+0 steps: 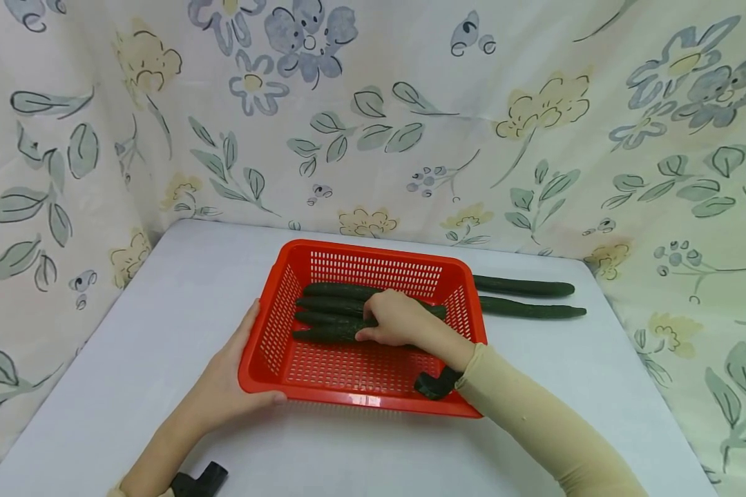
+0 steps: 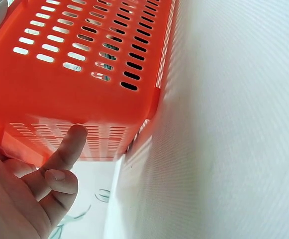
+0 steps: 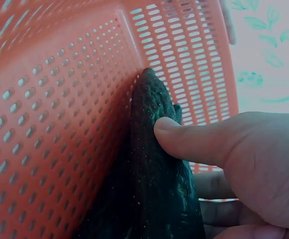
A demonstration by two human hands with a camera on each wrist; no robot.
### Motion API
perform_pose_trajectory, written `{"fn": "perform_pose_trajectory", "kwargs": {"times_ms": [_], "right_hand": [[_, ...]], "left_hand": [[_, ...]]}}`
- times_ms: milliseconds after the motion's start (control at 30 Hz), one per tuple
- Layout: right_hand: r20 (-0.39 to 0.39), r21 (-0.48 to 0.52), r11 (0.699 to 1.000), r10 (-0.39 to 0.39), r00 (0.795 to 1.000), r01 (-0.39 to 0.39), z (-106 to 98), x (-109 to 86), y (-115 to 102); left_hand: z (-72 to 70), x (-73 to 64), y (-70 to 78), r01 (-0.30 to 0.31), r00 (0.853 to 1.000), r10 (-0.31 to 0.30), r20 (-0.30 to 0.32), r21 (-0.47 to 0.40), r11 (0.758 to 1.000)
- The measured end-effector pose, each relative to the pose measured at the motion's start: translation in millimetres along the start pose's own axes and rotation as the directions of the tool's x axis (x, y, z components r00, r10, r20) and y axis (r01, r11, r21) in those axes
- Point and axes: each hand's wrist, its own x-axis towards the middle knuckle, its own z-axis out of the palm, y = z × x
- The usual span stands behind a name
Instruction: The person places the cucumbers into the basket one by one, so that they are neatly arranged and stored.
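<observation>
Left hand point(image 1: 226, 378) grips the basket point(image 1: 336, 395) at its near corner, between thumb and fingers. Rightward, inside the basket, the right hand point(image 1: 396, 319) pinches a cucumber point(image 1: 328, 334), its long axis running left-right beneath it; more cucumbers point(image 1: 332, 304) lie just beyond, basket floor point(image 1: 348, 362) nearside. Right of that hand, two loose cucumbers point(image 1: 525, 286) rest on white table point(image 1: 360, 455); patterned cloth point(image 1: 373, 145) hangs beyond.

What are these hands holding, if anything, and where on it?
The right hand grips the nearest cucumber in the red basket, partway along its length; the left hand rests against the basket's near-left corner.
</observation>
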Motion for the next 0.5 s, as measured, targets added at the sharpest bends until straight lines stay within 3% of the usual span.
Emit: {"fn": "perform_pose_trajectory", "kwargs": {"times_ms": [233, 500], "right_hand": [[0.005, -0.003, 1.0, 0.011, 1.0, -0.011, 4.0, 0.8, 1.2], [0.0, -0.05, 0.997, -0.05, 0.999, 0.05, 8.1, 2.8, -0.1]], "left_hand": [[0.2, 0.1, -1.1, -0.011, 1.0, 0.011, 0.006, -0.028, 1.0], [0.4, -0.2, -0.1, -0.004, 1.0, 0.004, 0.002, -0.024, 1.0]]}}
